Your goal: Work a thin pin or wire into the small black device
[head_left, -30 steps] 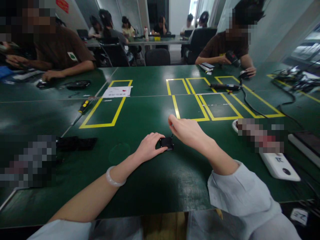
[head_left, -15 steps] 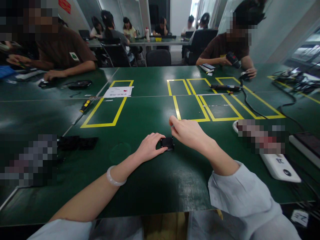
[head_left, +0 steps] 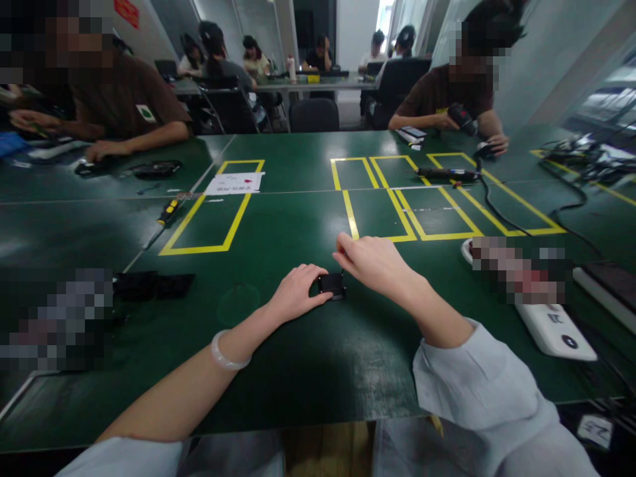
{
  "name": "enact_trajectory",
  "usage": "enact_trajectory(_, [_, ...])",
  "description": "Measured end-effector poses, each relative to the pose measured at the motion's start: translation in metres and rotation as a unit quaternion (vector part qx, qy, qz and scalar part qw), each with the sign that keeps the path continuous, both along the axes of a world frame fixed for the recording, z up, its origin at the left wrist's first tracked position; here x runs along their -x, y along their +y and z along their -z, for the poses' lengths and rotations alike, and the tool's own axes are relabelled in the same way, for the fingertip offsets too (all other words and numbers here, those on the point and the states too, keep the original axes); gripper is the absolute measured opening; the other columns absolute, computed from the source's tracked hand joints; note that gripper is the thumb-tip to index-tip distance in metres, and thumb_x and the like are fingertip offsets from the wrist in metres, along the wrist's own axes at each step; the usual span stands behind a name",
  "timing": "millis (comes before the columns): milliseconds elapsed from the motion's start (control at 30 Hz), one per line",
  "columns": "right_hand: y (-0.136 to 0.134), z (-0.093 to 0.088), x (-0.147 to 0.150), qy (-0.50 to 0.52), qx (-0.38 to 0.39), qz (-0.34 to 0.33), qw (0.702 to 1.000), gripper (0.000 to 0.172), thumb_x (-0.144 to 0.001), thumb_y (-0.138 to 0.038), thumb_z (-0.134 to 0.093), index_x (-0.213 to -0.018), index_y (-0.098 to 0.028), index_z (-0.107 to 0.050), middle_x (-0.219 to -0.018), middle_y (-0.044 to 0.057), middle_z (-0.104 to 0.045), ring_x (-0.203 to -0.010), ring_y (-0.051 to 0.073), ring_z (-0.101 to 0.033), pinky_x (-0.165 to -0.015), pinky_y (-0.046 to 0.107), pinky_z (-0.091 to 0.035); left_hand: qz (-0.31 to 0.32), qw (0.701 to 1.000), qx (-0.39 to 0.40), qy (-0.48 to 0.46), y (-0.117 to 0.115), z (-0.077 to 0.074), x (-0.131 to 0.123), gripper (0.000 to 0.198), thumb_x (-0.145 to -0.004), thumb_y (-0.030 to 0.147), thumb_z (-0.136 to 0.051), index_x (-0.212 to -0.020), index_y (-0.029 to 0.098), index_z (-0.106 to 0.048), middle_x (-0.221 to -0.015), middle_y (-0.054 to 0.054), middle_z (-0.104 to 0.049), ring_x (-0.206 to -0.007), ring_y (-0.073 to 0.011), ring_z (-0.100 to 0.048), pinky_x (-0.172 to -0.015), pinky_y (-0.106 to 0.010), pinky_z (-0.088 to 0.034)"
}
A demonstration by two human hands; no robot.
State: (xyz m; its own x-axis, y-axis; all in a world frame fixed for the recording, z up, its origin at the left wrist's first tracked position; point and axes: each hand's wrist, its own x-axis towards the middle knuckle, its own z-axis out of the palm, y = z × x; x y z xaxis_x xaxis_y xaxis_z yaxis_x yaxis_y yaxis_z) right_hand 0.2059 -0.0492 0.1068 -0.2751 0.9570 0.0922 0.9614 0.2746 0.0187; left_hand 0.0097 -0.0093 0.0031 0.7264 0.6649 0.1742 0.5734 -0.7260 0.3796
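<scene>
My left hand [head_left: 299, 291] is closed around a small black rectangular part [head_left: 331, 285], thumb on its near side and fingers on its far side. The part lies on the green table in front of me. Just above its right edge, my right hand [head_left: 375, 262] is closed, fingertips pinched together and pointing down. A thin dark tip shows below those fingertips, close to the part's far right corner. What the right hand grips is mostly hidden by the fingers and too small to name.
Yellow tape rectangles mark the green table [head_left: 278, 225]. A yellow-black screwdriver-like tool [head_left: 169, 211] lies left, near a paper label [head_left: 234, 183]. Black flat pieces [head_left: 154, 285] sit nearer. A white phone-like device [head_left: 556, 324] and cables [head_left: 576, 165] are right. Two co-workers sit opposite.
My right hand has shifted very slightly, its fingertips a little lower beside the part. The left hand keeps the same hold. The view has moved a touch.
</scene>
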Motion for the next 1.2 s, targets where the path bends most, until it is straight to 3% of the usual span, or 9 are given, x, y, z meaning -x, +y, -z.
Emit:
enact_trajectory(233, [0.0004, 0.0019, -0.0013, 0.019, -0.008, -0.02, 1.0, 0.023, -0.095, -0.025, -0.034, -0.109, -0.018, -0.051, -0.083, 0.005, -0.071, -0.07, 0.018, -0.066, -0.053, 0.027, -0.024, 0.001, 1.0, 0.001, 0.0, 0.001, 0.0013, 0.0008, 0.034, -0.086, 0.046, -0.059, -0.108, 0.021, -0.056, -0.103, -0.005, -0.062, -0.095, -0.0245, -0.055, -0.082, -0.038, -0.044])
enact_trajectory(433, [-0.0001, -0.0006, -0.0004, -0.005, 0.003, -0.001, 1.0, 0.027, -0.097, -0.037, -0.034, -0.101, -0.019, -0.054, -0.08, 0.007, -0.071, -0.071, 0.021, -0.067, -0.051, 0.028, -0.021, 0.0, 1.0, 0.004, 0.002, 0.0002, -0.0012, -0.0003, 0.034, -0.087, 0.046, -0.058, -0.108, 0.02, -0.056, -0.104, -0.006, -0.062, -0.095, -0.0247, -0.055, -0.082, -0.038, -0.044])
enact_trajectory(633, [-0.0019, -0.0008, 0.0, 0.023, -0.001, -0.022, 0.999, 0.023, -0.096, -0.026, -0.034, -0.11, -0.019, -0.05, -0.083, 0.005, -0.071, -0.072, 0.018, -0.067, -0.053, 0.027, -0.025, 0.002, 1.0, 0.009, 0.0, 0.0002, -0.0024, 0.0001, 0.032, -0.087, 0.045, -0.058, -0.108, 0.02, -0.056, -0.104, -0.005, -0.063, -0.094, -0.0242, -0.055, -0.081, -0.037, -0.044])
enact_trajectory(800, [-0.0012, -0.0024, -0.0003, 0.002, 0.006, 0.0, 1.0, 0.029, -0.097, -0.04, -0.035, -0.103, -0.019, -0.054, -0.083, 0.007, -0.072, -0.074, 0.021, -0.067, -0.053, 0.027, -0.024, 0.0, 1.0, 0.006, 0.0, 0.0004, -0.0013, 0.0003, 0.033, -0.086, 0.046, -0.058, -0.107, 0.02, -0.056, -0.103, -0.006, -0.063, -0.093, -0.0247, -0.055, -0.08, -0.037, -0.044])
enact_trajectory(1067, [-0.0019, -0.0018, 0.0, 0.01, -0.002, -0.011, 1.0, 0.022, -0.096, -0.027, -0.034, -0.109, -0.019, -0.05, -0.083, 0.006, -0.071, -0.07, 0.019, -0.067, -0.052, 0.027, -0.023, 0.003, 1.0, 0.006, 0.001, 0.001, -0.0005, -0.0002, 0.033, -0.087, 0.046, -0.059, -0.107, 0.02, -0.055, -0.104, -0.005, -0.063, -0.093, -0.024, -0.055, -0.082, -0.037, -0.044])
enact_trajectory(1200, [-0.0013, -0.0013, -0.0001, 0.0, 0.006, -0.001, 1.0, 0.024, -0.097, -0.034, -0.034, -0.108, -0.02, -0.051, -0.085, 0.007, -0.072, -0.073, 0.02, -0.067, -0.054, 0.027, -0.026, 0.004, 1.0, 0.006, 0.003, 0.0006, -0.0023, -0.0005, 0.033, -0.087, 0.046, -0.058, -0.107, 0.02, -0.056, -0.103, -0.005, -0.063, -0.092, -0.0239, -0.055, -0.081, -0.038, -0.044])
